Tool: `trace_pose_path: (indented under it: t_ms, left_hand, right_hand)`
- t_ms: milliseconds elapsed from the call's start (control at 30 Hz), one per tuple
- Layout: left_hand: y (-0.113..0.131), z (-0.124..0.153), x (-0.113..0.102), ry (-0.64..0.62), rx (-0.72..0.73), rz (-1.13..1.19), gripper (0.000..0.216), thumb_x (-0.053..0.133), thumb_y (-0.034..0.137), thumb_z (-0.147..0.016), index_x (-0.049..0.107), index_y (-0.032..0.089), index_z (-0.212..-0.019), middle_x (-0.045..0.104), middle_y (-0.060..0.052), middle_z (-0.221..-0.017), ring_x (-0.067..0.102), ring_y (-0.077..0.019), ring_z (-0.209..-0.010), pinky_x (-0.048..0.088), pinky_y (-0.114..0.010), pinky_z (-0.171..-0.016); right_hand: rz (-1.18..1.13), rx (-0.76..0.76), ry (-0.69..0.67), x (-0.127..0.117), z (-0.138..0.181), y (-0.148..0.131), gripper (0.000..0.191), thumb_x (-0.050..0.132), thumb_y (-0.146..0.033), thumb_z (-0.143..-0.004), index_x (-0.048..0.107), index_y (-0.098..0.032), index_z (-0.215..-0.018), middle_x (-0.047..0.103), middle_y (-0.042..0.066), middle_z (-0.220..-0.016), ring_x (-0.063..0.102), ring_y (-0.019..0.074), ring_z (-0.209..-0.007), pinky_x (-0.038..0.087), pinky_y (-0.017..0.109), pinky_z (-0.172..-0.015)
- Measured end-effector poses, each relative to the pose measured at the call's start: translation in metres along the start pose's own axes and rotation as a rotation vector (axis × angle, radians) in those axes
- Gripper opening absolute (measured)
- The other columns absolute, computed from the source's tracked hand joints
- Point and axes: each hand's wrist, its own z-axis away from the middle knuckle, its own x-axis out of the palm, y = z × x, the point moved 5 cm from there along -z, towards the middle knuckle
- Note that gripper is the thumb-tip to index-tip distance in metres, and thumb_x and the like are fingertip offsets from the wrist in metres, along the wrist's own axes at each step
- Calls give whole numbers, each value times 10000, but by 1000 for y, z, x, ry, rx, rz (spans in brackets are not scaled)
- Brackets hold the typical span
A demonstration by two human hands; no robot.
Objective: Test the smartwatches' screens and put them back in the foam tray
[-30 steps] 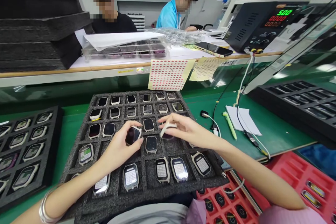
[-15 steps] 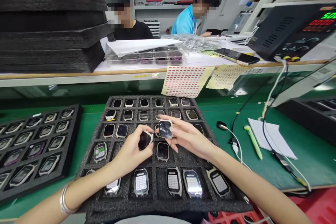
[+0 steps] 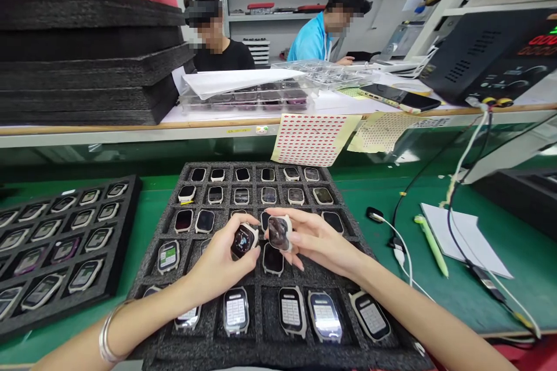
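Watches are in both hands, above the middle of the tray [image 3: 217,353]; take the gap between them as the dial's hub, with the shelf [image 3: 130,129] at twelve. Left hand [image 3: 224,261], on the nine side, is closed round the edges of one watch [image 3: 244,240], its screen lit with a small design. Right hand [image 3: 319,237], on the three side, pinches another watch [image 3: 277,233] by its rim, its screen glossy and seemingly unlit. The two watches are near each other but apart.

In the tray, five watches [image 3: 236,310] with bright white panels line the near edge from four to eight, and one [image 3: 169,257] glows green at nine. The two far rows [image 3: 242,175], ten to two, look dark, as do those seen in the row [image 3: 205,221] below them. If lit means seen to, the smaller share looks done and the larger share left. The hands hide part of the tray, so no full count is possible. A side tray [image 3: 124,243] at nine holds more watches, screens too small to judge.
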Motion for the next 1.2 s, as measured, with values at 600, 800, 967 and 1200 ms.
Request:
trace_pose_path:
  t_ms: [600,800,967,1200]
  left_hand:
    - [5,2,0,-55,12,-35,263,494,149,-799,459,217,-1051,555,9,-887,517,-148,-807,402,-245,-762]
    - [6,2,-3,-38,26,-43,265,494,183,-809,461,220,-1070,555,2,-928,527,-153,-835,401,-248,-769]
    - [5,2,-3,-50,29,-55,260,499,169,-806,467,223,-1058,562,8,-928,524,-147,-836,403,-245,-780]
    - [9,1,-4,-45,36,-67,296,498,182,-817,453,237,-1105,576,3,-1001,532,-158,-913,402,-249,-825]
  right_hand:
    - [59,19,23,1,4,0,454,712,-269,-805,581,-145,-1222,623,53,-824,604,129,-559,534,255,-510]
    - [75,26,31,1,5,-1,470,710,-276,-804,574,-141,-1233,626,57,-824,608,137,-564,530,267,-523]
    - [83,6,60,1,5,-2,452,710,-276,-802,585,-140,-1215,626,66,-875,599,121,-556,518,256,-536]
    - [96,-14,65,1,6,-4,448,701,-273,-808,582,-139,-1218,609,39,-799,597,127,-553,509,258,-530]
